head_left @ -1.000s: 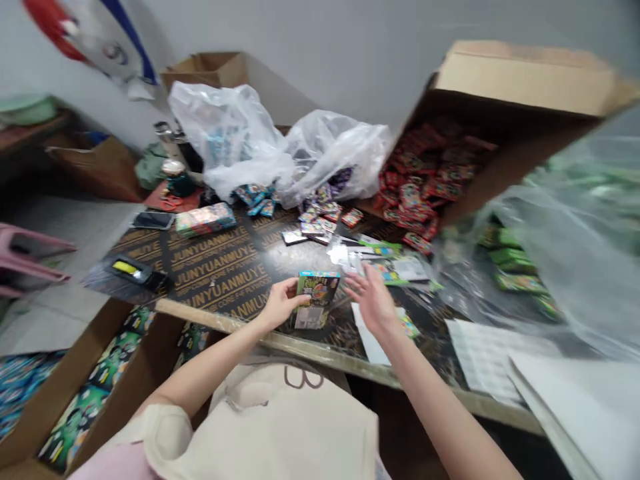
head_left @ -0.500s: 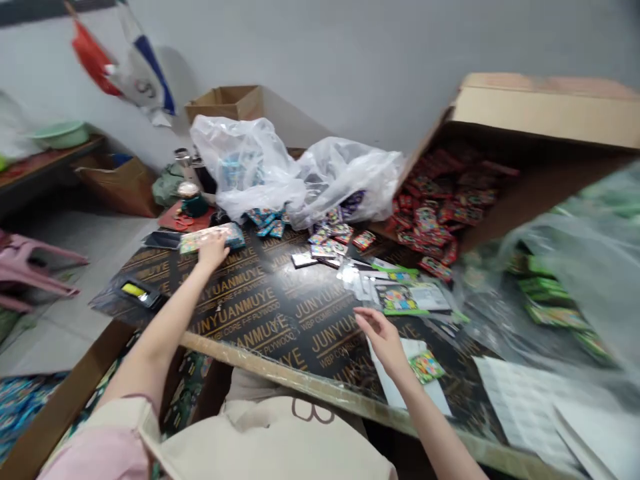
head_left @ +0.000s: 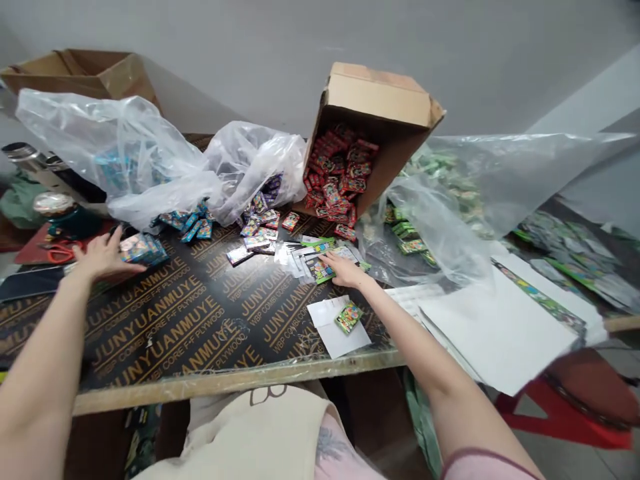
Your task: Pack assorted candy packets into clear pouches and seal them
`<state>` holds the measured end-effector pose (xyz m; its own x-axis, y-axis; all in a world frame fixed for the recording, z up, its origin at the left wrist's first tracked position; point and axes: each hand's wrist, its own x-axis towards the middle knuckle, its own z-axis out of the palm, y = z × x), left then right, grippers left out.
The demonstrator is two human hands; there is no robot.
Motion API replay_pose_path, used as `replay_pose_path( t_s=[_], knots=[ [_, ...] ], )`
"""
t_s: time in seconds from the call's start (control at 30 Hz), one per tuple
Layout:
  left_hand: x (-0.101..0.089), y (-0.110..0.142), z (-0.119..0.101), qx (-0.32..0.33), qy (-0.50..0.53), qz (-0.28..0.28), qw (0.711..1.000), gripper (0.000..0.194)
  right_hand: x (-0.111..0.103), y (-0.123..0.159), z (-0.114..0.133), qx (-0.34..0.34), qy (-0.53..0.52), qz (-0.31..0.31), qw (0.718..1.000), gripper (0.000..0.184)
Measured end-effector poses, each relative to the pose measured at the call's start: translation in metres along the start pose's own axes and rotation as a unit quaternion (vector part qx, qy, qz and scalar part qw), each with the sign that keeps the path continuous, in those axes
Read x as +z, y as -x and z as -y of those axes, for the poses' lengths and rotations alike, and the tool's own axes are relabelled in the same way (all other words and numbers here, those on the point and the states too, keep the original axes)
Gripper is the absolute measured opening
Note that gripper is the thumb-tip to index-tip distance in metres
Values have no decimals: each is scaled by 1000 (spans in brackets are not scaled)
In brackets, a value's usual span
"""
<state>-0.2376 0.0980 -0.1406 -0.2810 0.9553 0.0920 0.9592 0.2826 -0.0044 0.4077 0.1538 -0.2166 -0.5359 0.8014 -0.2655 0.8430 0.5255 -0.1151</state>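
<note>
My left hand [head_left: 103, 259] is at the left of the table with its fingers spread. It is beside a block of small blue, colourful packets [head_left: 145, 249], its thumb at the block's near edge; whether they touch I cannot tell. My right hand [head_left: 346, 271] lies with outstretched fingers on a pile of flat green-and-black printed pouches [head_left: 320, 265]. Nearer the table edge, a small green packet [head_left: 349, 317] rests on a white sheet [head_left: 327, 333]. Loose blue packets [head_left: 193, 222] and purple-and-white packets [head_left: 260, 235] are between my hands, farther back.
A tipped cardboard box [head_left: 383, 100] spills red packets [head_left: 340, 183]. Clear plastic bags [head_left: 255, 157] stand along the wall. Green packets [head_left: 413, 240] lie in another bag. White sheets [head_left: 500, 327] are stacked at right. Red-handled scissors [head_left: 60, 252] and a jar [head_left: 63, 217] are at left.
The view has swung right. My right hand has moved forward from above the bare tabletop onto the printed pouches. My left hand, earlier over the block of packets, is now at its left with fingers spread.
</note>
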Motion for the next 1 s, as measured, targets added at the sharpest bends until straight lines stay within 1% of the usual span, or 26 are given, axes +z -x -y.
replay_pose_path(
  t_s=[0.03,0.07,0.1,0.13,0.17,0.23,0.27,0.33,0.37,0.4,0.47,0.5,0.57,0.6,0.63,0.67,0.7,0.73,0.77,0.8,0.83,0.87,0.9,0.93,1.0],
  knots=[
    [-4,12,-17,8,24,-22,999,122,3,-1,1,-27,5,-7,1000,86],
    [-8,25,-37,25,67,-43,997,118,8,-1,2,-55,12,-19,998,81],
    [-10,40,-59,58,134,-47,988,111,12,-1,3,-79,20,-33,996,76],
    [-10,54,-81,96,210,-34,972,100,17,0,2,-98,27,-49,994,70],
    [-8,69,-104,129,281,-9,951,87,21,0,1,-112,36,-62,991,63],
    [0,95,-146,180,389,62,901,67,24,-1,-2,-126,54,-83,987,53],
    [5,108,-164,194,426,86,879,61,23,-1,-1,-129,62,-90,986,51],
    [14,133,-198,205,488,115,841,52,13,1,7,-124,75,-109,983,49],
    [18,144,-213,203,514,130,823,51,6,4,16,-113,77,-128,982,47],
    [20,155,-227,198,542,144,804,54,-2,7,29,-97,74,-155,980,44],
    [23,172,-254,178,606,156,759,73,-17,14,67,-58,43,-233,970,38],
    [22,178,-267,165,640,146,736,85,-22,18,91,-51,10,-275,960,38],
    [20,190,-289,138,708,97,686,105,-28,28,145,-64,-94,-349,930,38],
    [19,194,-298,119,739,69,659,107,-29,34,171,-89,-160,-365,913,38],
    [17,199,-304,94,767,47,632,102,-28,40,195,-114,-227,-371,893,36],
    [16,203,-308,66,793,40,605,93,-27,46,215,-147,-281,-363,876,35],
    [14,208,-309,34,815,48,577,82,-26,52,230,-175,-326,-354,859,34],
    [12,213,-307,5,832,71,550,71,-25,56,240,-192,-362,-349,843,34],
    [11,218,-304,-16,843,103,528,62,-25,58,244,-197,-387,-350,830,33],
    [9,222,-299,-26,848,139,510,56,-26,58,244,-188,-405,-362,818,32],
    [8,226,-294,-26,848,176,499,53,-27,57,241,-170,-418,-379,808,32],
    [8,230,-288,-20,844,208,493,52,-29,55,236,-151,-427,-395,799,34],
    [7,232,-283,-13,837,233,494,53,-31,52,230,-136,-434,-405,793,38],
    [7,234,-279,-7,828,253,500,54,-33,50,223,-130,-437,-406,792,40],
    [8,235,-273,-1,808,287,514,58,-39,47,212,-141,-433,-379,805,38]
  ],
)
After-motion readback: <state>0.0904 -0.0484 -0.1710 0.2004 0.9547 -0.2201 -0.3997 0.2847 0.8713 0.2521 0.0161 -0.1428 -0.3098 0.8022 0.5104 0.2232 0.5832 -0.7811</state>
